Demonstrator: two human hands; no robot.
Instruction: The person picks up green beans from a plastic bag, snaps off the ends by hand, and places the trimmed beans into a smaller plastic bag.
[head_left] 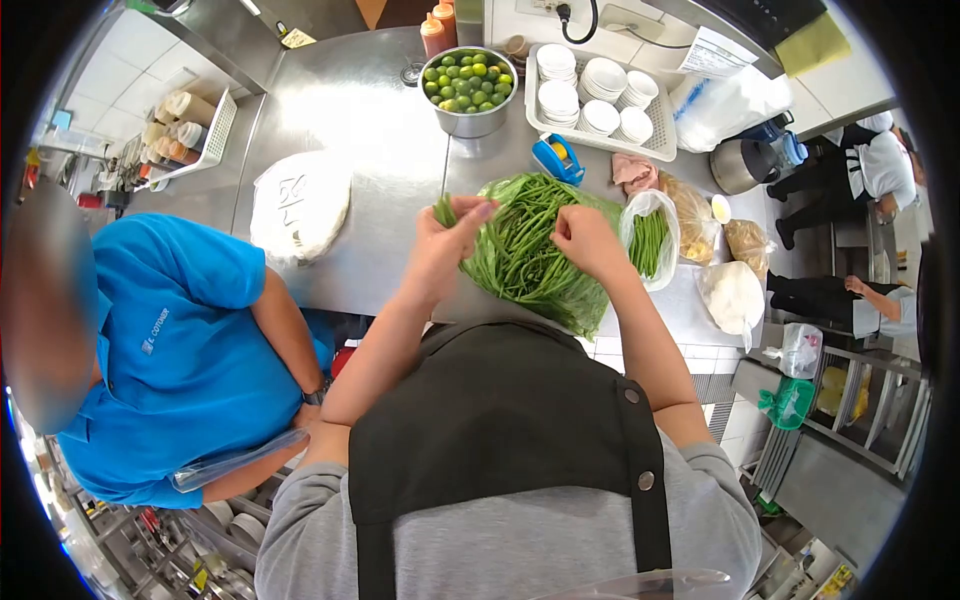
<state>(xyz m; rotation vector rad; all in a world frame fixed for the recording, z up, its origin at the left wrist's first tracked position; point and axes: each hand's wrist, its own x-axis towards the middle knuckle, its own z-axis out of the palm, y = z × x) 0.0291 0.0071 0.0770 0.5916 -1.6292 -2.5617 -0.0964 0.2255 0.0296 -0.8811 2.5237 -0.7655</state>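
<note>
A green plastic bag [590,312] lies open on the steel table, heaped with long green beans [530,235]. At the left edge of the heap, my left hand [440,250] is closed on a few short green bean pieces, whose ends stick up past the fingers. My right hand [588,240] hovers over the right side of the heap with its fingers curled in; what they hold, if anything, is hidden. Just right of it, a white plastic-lined container [668,262] holds more green beans, laid lengthwise.
A steel pot of green citrus fruits [478,122] and a white basket of stacked small dishes [655,145] stand behind. Nearby are a blue tape dispenser [557,158], bagged food [690,215] and a white wrapped bundle [300,205]. A person in a blue shirt [180,340] stands close at left.
</note>
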